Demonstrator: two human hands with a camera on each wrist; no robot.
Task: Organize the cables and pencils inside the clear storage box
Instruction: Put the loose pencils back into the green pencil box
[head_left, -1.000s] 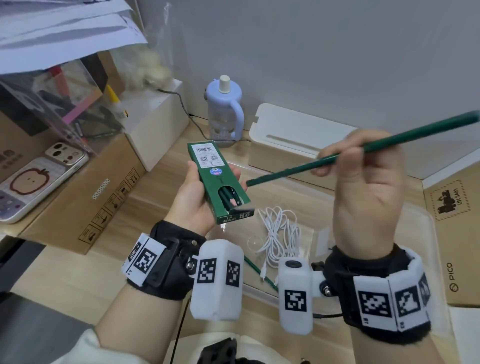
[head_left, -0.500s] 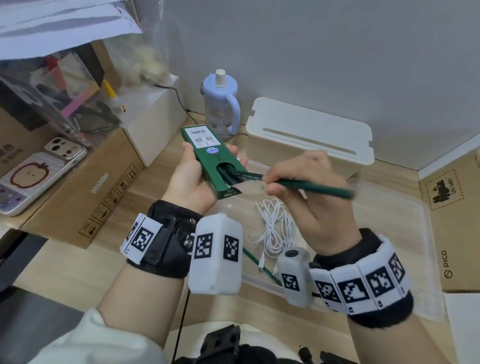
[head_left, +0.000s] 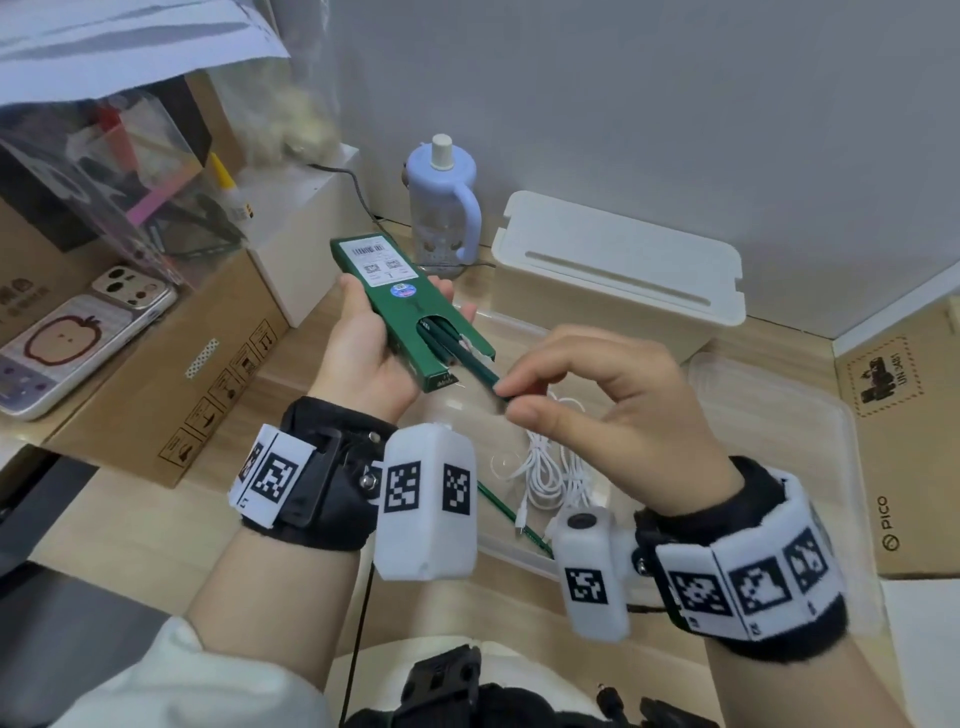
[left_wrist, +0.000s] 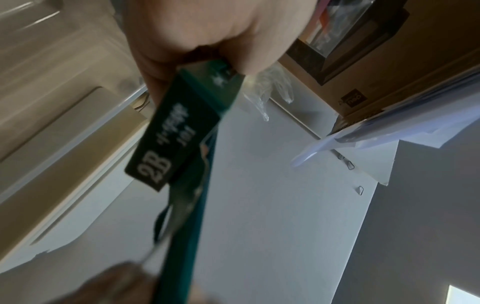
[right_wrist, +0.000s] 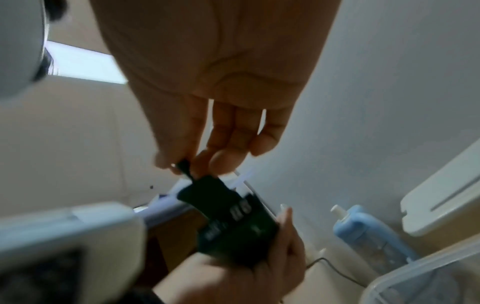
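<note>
My left hand (head_left: 363, 348) grips a green pencil box (head_left: 410, 312) above the desk, its open end towards me; the left wrist view shows that box (left_wrist: 182, 127) up close, marked 2B. My right hand (head_left: 613, 410) pinches the back end of a green pencil (head_left: 478, 371) between thumb and forefinger, and most of the pencil sits inside the box. In the right wrist view the pencil (right_wrist: 185, 168) juts from the dark box (right_wrist: 233, 222). Below the hands, the clear storage box (head_left: 779, 441) holds a coiled white cable (head_left: 550, 467) and another green pencil (head_left: 514, 519).
A white lidded box (head_left: 618, 270) and a blue bottle (head_left: 444, 208) stand by the wall. Cardboard boxes (head_left: 171, 374), phones (head_left: 78, 332) and a clear bag fill the left. Another carton (head_left: 909, 441) sits at the right edge.
My right hand brought the green pencil down from the upper right and slid it tip first into the pencil box. Only its back end sticks out now.
</note>
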